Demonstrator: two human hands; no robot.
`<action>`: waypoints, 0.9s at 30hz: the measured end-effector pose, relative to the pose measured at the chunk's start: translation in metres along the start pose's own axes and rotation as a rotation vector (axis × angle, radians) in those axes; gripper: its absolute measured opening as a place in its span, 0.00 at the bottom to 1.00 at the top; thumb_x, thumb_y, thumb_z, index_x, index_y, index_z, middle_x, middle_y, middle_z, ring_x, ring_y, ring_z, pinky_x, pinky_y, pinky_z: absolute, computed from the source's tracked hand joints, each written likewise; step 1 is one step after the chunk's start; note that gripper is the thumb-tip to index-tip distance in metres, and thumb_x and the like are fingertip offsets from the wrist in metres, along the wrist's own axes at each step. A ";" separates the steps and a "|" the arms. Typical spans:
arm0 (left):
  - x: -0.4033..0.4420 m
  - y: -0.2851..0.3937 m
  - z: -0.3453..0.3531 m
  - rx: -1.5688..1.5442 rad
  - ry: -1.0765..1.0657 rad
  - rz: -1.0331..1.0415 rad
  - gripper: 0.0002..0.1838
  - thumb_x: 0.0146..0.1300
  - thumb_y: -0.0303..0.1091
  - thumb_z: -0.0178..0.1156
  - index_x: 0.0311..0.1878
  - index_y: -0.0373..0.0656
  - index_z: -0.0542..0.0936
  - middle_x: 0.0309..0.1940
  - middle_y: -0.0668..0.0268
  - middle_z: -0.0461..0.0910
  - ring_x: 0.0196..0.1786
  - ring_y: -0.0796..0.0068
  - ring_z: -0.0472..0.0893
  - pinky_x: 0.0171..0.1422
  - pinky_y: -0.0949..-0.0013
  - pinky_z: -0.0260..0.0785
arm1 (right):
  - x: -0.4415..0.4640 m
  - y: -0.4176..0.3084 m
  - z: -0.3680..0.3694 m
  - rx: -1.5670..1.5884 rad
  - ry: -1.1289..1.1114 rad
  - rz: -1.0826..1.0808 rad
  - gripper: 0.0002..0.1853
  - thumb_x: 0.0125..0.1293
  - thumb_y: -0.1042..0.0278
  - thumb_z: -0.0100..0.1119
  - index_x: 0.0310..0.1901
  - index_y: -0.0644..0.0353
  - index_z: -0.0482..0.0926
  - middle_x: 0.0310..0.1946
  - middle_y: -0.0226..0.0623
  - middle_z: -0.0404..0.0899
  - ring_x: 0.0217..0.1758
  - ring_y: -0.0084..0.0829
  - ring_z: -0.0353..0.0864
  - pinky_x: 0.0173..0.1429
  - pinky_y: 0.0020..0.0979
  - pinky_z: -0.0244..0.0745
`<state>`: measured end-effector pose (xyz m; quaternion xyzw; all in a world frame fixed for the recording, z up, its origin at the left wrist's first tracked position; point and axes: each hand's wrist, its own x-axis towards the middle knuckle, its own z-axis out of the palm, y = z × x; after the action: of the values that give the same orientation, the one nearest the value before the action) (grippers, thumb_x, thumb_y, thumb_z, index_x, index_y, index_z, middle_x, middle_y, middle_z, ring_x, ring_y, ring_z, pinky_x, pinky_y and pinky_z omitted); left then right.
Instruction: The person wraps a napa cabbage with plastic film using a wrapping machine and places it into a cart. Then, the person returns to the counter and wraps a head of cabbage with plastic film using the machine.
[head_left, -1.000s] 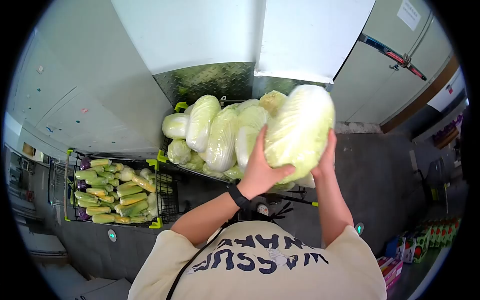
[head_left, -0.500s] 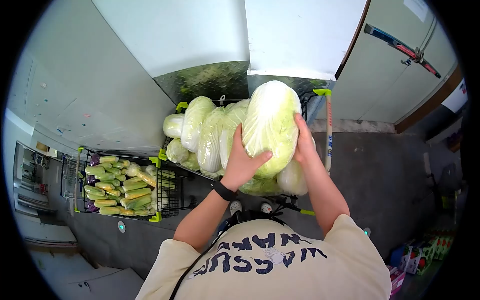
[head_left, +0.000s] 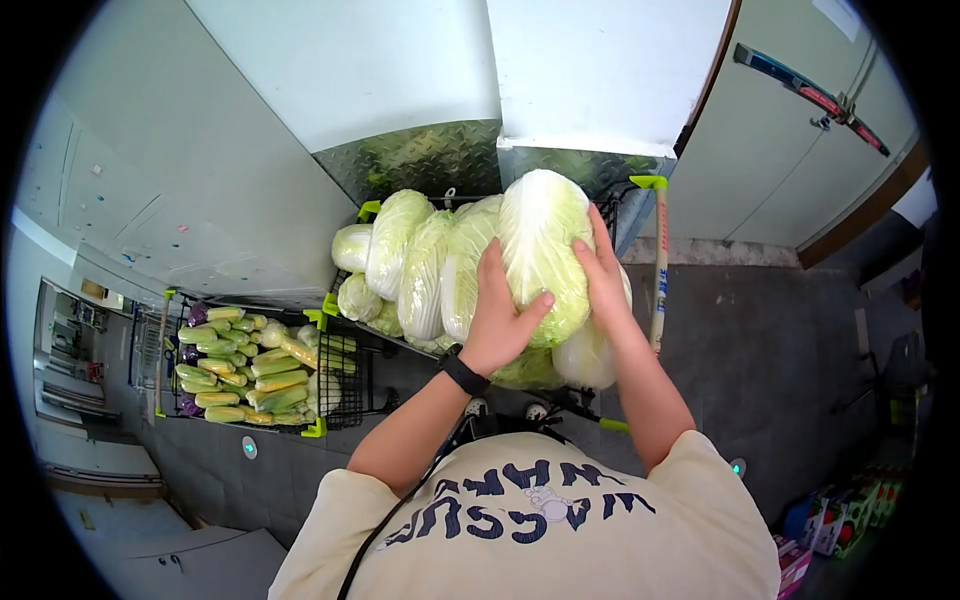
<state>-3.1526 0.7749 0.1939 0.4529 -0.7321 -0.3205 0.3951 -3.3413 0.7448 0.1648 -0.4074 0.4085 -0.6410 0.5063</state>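
Observation:
A large napa cabbage (head_left: 545, 250), pale green with a white base, is held between my two hands above a shopping cart (head_left: 658, 270). My left hand (head_left: 503, 312) grips its near left side, thumb laid across the leaves. On the right side my right hand (head_left: 602, 270) is pressed against it, fingers pointing up. Beneath and to the left, several plastic-wrapped napa cabbages (head_left: 425, 275) lie side by side in the cart. Another wrapped cabbage (head_left: 585, 355) shows below my right wrist. The undersides of the held cabbage and the cart's floor are hidden.
A second black wire cart (head_left: 335, 380) at the left holds corn (head_left: 275, 375) and some purple vegetables. Behind the carts stand white panels (head_left: 600, 70) and a metal tread plate (head_left: 410, 165). Colourful boxes (head_left: 835, 520) sit on the floor at lower right.
The held cabbage has come down slightly and sits a little more upright. My left hand has shifted right along with it, and my right hand's fingers have moved further over its side.

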 end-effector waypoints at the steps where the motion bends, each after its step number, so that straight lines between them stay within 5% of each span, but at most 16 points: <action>1: -0.001 -0.003 -0.001 -0.017 -0.003 0.003 0.52 0.67 0.46 0.66 0.78 0.27 0.44 0.76 0.40 0.51 0.78 0.45 0.55 0.82 0.51 0.46 | 0.000 0.009 -0.001 -0.096 -0.007 -0.069 0.37 0.75 0.60 0.56 0.79 0.59 0.54 0.79 0.45 0.54 0.81 0.38 0.54 0.80 0.35 0.50; 5: 0.006 -0.009 -0.008 0.001 -0.014 -0.019 0.49 0.67 0.44 0.66 0.78 0.30 0.48 0.75 0.42 0.53 0.78 0.47 0.56 0.81 0.52 0.49 | 0.001 0.011 -0.007 -0.124 -0.029 -0.080 0.35 0.75 0.60 0.56 0.78 0.60 0.57 0.79 0.47 0.54 0.83 0.41 0.49 0.82 0.37 0.44; 11: 0.054 0.045 -0.017 0.301 0.016 0.202 0.37 0.63 0.45 0.69 0.72 0.40 0.68 0.73 0.45 0.61 0.77 0.44 0.58 0.79 0.50 0.53 | -0.017 -0.028 -0.042 -0.542 0.105 -0.179 0.32 0.70 0.69 0.53 0.75 0.61 0.62 0.77 0.53 0.56 0.82 0.46 0.53 0.81 0.40 0.52; 15: 0.078 0.075 0.004 0.653 -0.200 0.440 0.30 0.61 0.51 0.68 0.63 0.47 0.79 0.71 0.53 0.68 0.75 0.44 0.61 0.77 0.37 0.51 | -0.074 -0.041 -0.028 -1.230 0.055 -0.001 0.44 0.59 0.60 0.61 0.78 0.56 0.57 0.78 0.60 0.50 0.81 0.66 0.47 0.80 0.53 0.52; 16: 0.086 0.075 0.013 0.706 -0.226 0.507 0.31 0.59 0.56 0.67 0.62 0.50 0.80 0.70 0.55 0.70 0.75 0.44 0.63 0.76 0.32 0.49 | -0.077 -0.029 -0.027 -1.230 0.024 0.096 0.52 0.55 0.53 0.66 0.80 0.49 0.51 0.80 0.60 0.44 0.80 0.72 0.44 0.77 0.65 0.52; 19: 0.098 0.071 0.032 0.915 -0.311 0.502 0.33 0.58 0.59 0.66 0.63 0.52 0.80 0.71 0.55 0.69 0.76 0.44 0.62 0.76 0.31 0.48 | -0.089 -0.024 -0.011 -1.400 -0.011 0.305 0.55 0.52 0.51 0.71 0.81 0.41 0.50 0.81 0.55 0.40 0.80 0.71 0.43 0.73 0.71 0.56; 20: 0.101 0.071 0.034 0.989 -0.478 0.352 0.34 0.57 0.61 0.64 0.64 0.54 0.80 0.73 0.55 0.67 0.78 0.45 0.61 0.76 0.29 0.46 | -0.093 -0.019 -0.010 -1.461 0.032 0.270 0.58 0.47 0.49 0.76 0.80 0.36 0.51 0.82 0.51 0.40 0.80 0.71 0.45 0.70 0.72 0.60; 27: 0.093 0.052 0.027 0.839 -0.398 0.406 0.32 0.58 0.59 0.63 0.64 0.55 0.80 0.74 0.55 0.66 0.79 0.44 0.58 0.77 0.29 0.46 | -0.094 -0.008 -0.016 -1.360 0.126 0.195 0.60 0.43 0.44 0.79 0.79 0.37 0.55 0.81 0.50 0.43 0.79 0.69 0.48 0.70 0.67 0.63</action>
<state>-3.2234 0.7132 0.2506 0.3513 -0.9323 0.0043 0.0862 -3.3443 0.8400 0.1567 -0.5579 0.7833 -0.2163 0.1687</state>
